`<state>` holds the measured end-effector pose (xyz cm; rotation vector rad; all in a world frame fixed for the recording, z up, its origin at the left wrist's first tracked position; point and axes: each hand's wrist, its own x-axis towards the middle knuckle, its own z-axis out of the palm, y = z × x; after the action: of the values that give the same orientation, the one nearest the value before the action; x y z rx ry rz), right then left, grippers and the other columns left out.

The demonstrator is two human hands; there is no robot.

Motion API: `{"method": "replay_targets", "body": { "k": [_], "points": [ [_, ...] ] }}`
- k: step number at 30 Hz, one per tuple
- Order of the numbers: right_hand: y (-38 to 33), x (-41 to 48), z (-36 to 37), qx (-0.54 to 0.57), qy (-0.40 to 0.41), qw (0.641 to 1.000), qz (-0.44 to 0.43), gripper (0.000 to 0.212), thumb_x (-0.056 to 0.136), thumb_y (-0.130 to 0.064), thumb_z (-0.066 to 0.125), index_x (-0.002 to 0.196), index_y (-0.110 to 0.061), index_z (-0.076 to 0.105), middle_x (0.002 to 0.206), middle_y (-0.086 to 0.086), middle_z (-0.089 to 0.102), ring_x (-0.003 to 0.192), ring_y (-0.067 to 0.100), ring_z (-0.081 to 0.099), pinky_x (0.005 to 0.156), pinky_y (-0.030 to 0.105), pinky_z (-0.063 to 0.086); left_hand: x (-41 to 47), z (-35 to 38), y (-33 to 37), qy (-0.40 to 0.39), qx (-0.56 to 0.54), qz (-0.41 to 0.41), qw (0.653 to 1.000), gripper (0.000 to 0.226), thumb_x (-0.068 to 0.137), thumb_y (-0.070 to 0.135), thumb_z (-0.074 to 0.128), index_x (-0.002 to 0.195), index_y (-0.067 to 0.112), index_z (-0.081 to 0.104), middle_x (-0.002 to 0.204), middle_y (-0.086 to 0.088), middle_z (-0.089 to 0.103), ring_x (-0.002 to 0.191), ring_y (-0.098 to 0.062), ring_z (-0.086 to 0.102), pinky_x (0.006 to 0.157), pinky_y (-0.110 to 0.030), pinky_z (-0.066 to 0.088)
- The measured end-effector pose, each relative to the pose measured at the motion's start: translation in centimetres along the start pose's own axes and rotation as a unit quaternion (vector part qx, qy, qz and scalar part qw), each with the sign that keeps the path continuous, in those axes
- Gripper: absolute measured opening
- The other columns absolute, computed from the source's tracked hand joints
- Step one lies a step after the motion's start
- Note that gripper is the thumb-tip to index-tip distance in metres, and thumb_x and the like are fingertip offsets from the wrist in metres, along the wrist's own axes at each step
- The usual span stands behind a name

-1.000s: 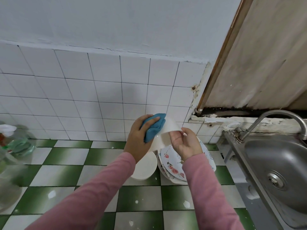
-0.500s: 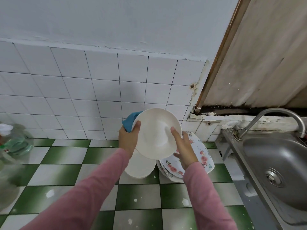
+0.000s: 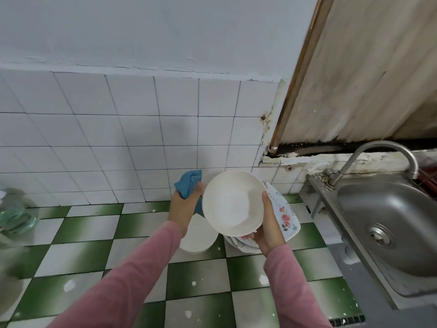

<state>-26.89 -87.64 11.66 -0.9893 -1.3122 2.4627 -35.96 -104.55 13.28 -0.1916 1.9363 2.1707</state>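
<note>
right hand [image 3: 268, 223] pinches white bowl [image 3: 233, 202] by its rim, tilted up above the worktop's [image 3: 196, 273] back edge | left hand [image 3: 186, 209] grips blue cloth [image 3: 189, 183] beside it | flowered plates [image 3: 287, 216] stacked beneath, near sink [image 3: 387, 221]

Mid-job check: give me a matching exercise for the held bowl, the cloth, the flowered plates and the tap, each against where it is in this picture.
Things:
1 white bowl
2 blue cloth
3 flowered plates
4 tap

Places:
A on the tiled counter, behind the right hand
B in the grip of the left hand
C at the back corner of the steel sink
D in the right hand's grip, its inside facing the camera

Pairs: 1-D, 2-B, 3-A, 4-C
</note>
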Motion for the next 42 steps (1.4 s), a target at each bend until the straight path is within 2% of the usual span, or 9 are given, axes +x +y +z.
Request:
{"method": "replay_targets", "body": {
  "k": [8, 12, 15, 17, 20, 27, 35, 39, 42],
  "points": [
    [-1.8, -3.3, -6.9, -0.062, 0.074, 0.993, -0.065, 0.082, 0.066, -0.092, 0.055, 0.132, -0.044, 0.056, 0.127, 0.005, 0.067, 0.113, 0.035, 0.062, 0.087, 0.052, 0.058, -1.2, 5.9, -1.4, -0.089, 0.047, -0.023, 0.995, 0.029, 0.092, 0.015, 0.066, 0.118, 0.016, 0.053, 0.096, -0.001, 0.062, 0.083, -0.014, 0.060, 0.065, -0.026, 0.049],
    [-4.1, -5.6, -11.7, -0.062, 0.132, 0.983, -0.110, 0.063, 0.076, -0.087, 0.042, 0.117, -0.044, 0.064, 0.105, -0.003, 0.072, 0.098, 0.023, 0.066, 0.082, 0.044, 0.060, -3.7, 11.2, -2.5, -0.156, 0.083, -0.039, 0.984, 0.037, 0.091, 0.021, 0.067, 0.126, 0.017, 0.054, 0.115, -0.008, 0.064, 0.104, -0.026, 0.062, 0.087, -0.044, 0.055],
    [-5.7, -7.2, -15.5, -0.051, 0.197, 0.969, -0.140, 0.053, 0.083, -0.083, 0.040, 0.113, -0.047, 0.064, 0.119, -0.005, 0.070, 0.109, 0.022, 0.064, 0.095, 0.050, 0.054, -6.4, 15.5, -3.2, -0.205, 0.096, -0.022, 0.974, 0.031, 0.094, 0.021, 0.062, 0.124, 0.021, 0.053, 0.114, -0.007, 0.064, 0.100, -0.020, 0.060, 0.085, -0.038, 0.053],
    [-6.6, -8.3, -18.4, -0.019, 0.239, 0.960, -0.146, 0.055, 0.083, -0.082, 0.042, 0.115, -0.044, 0.065, 0.114, -0.005, 0.073, 0.106, 0.023, 0.066, 0.093, 0.048, 0.055, -8.4, 18.5, -3.5, -0.235, 0.103, -0.015, 0.967, 0.027, 0.095, 0.018, 0.061, 0.121, 0.022, 0.052, 0.108, -0.004, 0.063, 0.093, -0.014, 0.059, 0.077, -0.030, 0.051],
    [-8.1, -10.6, -22.9, 0.005, 0.290, 0.942, -0.170, 0.053, 0.090, -0.074, 0.045, 0.116, -0.033, 0.066, 0.092, -0.005, 0.072, 0.085, 0.019, 0.066, 0.065, 0.032, 0.053, -11.6, 23.3, -4.4, -0.266, 0.106, -0.011, 0.958, 0.023, 0.095, 0.013, 0.060, 0.116, 0.021, 0.055, 0.103, -0.003, 0.064, 0.092, -0.016, 0.060, 0.083, -0.034, 0.052],
    [-14.6, -17.1, -37.0, 0.017, 0.356, 0.906, -0.228, 0.073, 0.069, -0.075, 0.057, 0.123, -0.026, 0.055, 0.121, 0.002, 0.063, 0.110, 0.025, 0.061, 0.096, 0.054, 0.053, -21.7, 38.1, -7.3, -0.344, 0.108, -0.033, 0.932, 0.022, 0.094, 0.013, 0.060, 0.116, 0.015, 0.058, 0.107, -0.010, 0.066, 0.098, -0.027, 0.064, 0.093, -0.047, 0.052],
    [-22.8, -23.8, -53.0, 0.003, 0.421, 0.850, -0.317, 0.066, 0.076, -0.054, 0.075, 0.124, -0.020, 0.045, 0.118, -0.002, 0.056, 0.101, 0.013, 0.060, 0.075, 0.033, 0.054, -34.8, 56.8, -9.7, -0.444, 0.087, -0.021, 0.891, 0.019, 0.096, 0.011, 0.057, 0.114, 0.013, 0.058, 0.102, -0.010, 0.066, 0.095, -0.026, 0.064, 0.090, -0.044, 0.053],
    [-26.9, -25.1, -58.8, -0.030, 0.446, 0.820, -0.357, 0.086, 0.058, -0.065, 0.075, 0.126, -0.023, 0.045, 0.120, -0.004, 0.054, 0.105, 0.015, 0.059, 0.086, 0.039, 0.055, -39.0, 63.5, -9.8, -0.473, 0.087, 0.000, 0.877, 0.018, 0.096, 0.013, 0.057, 0.113, 0.017, 0.057, 0.101, -0.005, 0.065, 0.098, -0.025, 0.063, 0.093, -0.045, 0.052],
    [-29.9, -24.8, -61.9, -0.057, 0.450, 0.799, -0.395, 0.084, 0.059, -0.059, 0.076, 0.128, -0.024, 0.043, 0.122, -0.008, 0.052, 0.107, 0.013, 0.058, 0.079, 0.026, 0.052, -40.9, 68.0, -9.8, -0.480, 0.086, 0.027, 0.873, 0.012, 0.096, 0.012, 0.056, 0.105, 0.018, 0.059, 0.093, -0.002, 0.066, 0.093, -0.023, 0.064, 0.091, -0.043, 0.052]
  ]
}}
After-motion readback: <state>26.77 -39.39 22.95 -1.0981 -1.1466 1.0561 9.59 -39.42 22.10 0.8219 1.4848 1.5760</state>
